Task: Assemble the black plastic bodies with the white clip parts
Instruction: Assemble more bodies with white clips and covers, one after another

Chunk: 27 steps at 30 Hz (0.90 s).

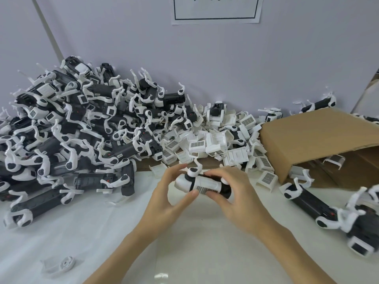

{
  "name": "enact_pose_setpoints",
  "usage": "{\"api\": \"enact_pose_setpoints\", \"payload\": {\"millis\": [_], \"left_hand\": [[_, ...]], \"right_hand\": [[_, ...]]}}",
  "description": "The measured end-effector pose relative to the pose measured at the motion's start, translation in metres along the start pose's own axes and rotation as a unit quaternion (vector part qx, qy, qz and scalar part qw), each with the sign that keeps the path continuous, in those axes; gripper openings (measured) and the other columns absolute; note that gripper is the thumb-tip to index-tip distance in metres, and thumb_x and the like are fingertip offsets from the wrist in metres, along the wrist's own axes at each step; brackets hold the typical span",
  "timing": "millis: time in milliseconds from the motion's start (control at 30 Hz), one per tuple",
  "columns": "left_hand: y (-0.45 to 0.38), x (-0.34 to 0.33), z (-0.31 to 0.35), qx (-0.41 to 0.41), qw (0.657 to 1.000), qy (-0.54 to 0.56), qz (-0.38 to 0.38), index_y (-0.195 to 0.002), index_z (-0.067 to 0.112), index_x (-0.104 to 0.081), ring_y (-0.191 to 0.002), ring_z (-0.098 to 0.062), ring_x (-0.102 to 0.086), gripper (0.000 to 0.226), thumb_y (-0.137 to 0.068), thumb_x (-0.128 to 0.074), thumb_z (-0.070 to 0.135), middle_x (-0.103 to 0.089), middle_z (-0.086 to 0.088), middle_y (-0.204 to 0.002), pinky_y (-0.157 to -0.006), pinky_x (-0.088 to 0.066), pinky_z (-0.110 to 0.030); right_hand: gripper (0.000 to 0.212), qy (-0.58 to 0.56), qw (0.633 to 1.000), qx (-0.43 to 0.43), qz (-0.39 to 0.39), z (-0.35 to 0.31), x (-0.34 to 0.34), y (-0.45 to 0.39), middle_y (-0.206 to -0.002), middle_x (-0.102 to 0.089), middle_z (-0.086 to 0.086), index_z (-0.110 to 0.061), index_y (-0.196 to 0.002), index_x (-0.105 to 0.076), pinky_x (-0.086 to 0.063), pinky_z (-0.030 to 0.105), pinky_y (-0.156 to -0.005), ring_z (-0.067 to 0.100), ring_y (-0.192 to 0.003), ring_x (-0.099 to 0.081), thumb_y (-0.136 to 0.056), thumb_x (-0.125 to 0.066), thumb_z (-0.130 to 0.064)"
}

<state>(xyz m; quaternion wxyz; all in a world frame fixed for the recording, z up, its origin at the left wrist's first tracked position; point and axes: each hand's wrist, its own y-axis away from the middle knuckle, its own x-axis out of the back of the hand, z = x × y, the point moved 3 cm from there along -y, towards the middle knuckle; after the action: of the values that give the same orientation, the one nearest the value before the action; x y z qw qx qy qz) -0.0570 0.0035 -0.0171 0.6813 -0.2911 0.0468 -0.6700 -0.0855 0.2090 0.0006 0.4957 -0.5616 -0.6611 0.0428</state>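
Both hands hold one black plastic body above the table's middle, with a white clip part fitted over it. My left hand grips the white left end, thumb under the clip's grille. My right hand grips the black right end, fingers curled over the top. A white curved arm sticks up from the piece. Loose white clip parts lie heaped behind the hands. More black bodies with white arms lie at the right.
A big pile of black-and-white pieces fills the left and back of the white table. An open cardboard box lies on its side at the right. A small white loose part lies near the front left.
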Motion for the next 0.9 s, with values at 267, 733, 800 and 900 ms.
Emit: {"api": "enact_pose_setpoints", "payload": {"millis": [267, 733, 800, 900], "left_hand": [[-0.005, 0.002, 0.004, -0.008, 0.997, -0.039, 0.061, -0.117, 0.030, -0.068, -0.107, -0.009, -0.070, 0.020, -0.098, -0.071, 0.035, -0.075, 0.017, -0.108, -0.087, -0.045, -0.012], [-0.001, -0.006, 0.018, 0.005, 1.000, -0.010, 0.001, -0.138, 0.030, -0.058, -0.127, -0.010, -0.062, 0.051, -0.092, -0.078, 0.041, -0.068, 0.017, -0.130, -0.100, -0.045, -0.014], [-0.001, -0.005, 0.020, 0.009, 0.999, -0.002, 0.044, -0.126, 0.029, -0.060, -0.115, -0.012, -0.066, 0.052, -0.083, -0.086, 0.042, -0.071, 0.017, -0.118, -0.096, -0.046, -0.015], [0.002, -0.009, 0.026, -0.014, 0.996, -0.030, 0.079, -0.118, 0.034, -0.056, -0.107, -0.016, -0.065, 0.055, -0.076, -0.087, 0.050, -0.067, 0.014, -0.111, -0.091, -0.044, -0.011]], "right_hand": [[0.033, 0.011, 1.000, -0.001, 0.014, -0.005, -0.002, -0.002, -0.113, -0.065, -0.018, -0.026, -0.120, -0.071, -0.036, 0.034, -0.106, 0.006, -0.113, -0.056, -0.090, -0.076, -0.037], [0.052, -0.098, 0.994, -0.032, -0.043, 0.005, -0.012, 0.007, -0.153, -0.041, -0.014, -0.030, -0.151, -0.042, -0.052, 0.019, -0.097, 0.014, -0.143, -0.043, -0.104, -0.062, -0.017], [0.055, -0.030, 0.998, -0.019, -0.049, 0.006, -0.014, 0.007, -0.154, -0.042, -0.009, -0.024, -0.154, -0.041, -0.044, 0.029, -0.112, 0.013, -0.147, -0.037, -0.104, -0.063, -0.020], [0.062, 0.006, 0.998, -0.035, -0.060, 0.003, -0.020, 0.009, -0.145, -0.051, -0.015, -0.028, -0.154, -0.044, -0.039, 0.014, -0.108, 0.006, -0.135, -0.049, -0.098, -0.070, -0.020]]}}
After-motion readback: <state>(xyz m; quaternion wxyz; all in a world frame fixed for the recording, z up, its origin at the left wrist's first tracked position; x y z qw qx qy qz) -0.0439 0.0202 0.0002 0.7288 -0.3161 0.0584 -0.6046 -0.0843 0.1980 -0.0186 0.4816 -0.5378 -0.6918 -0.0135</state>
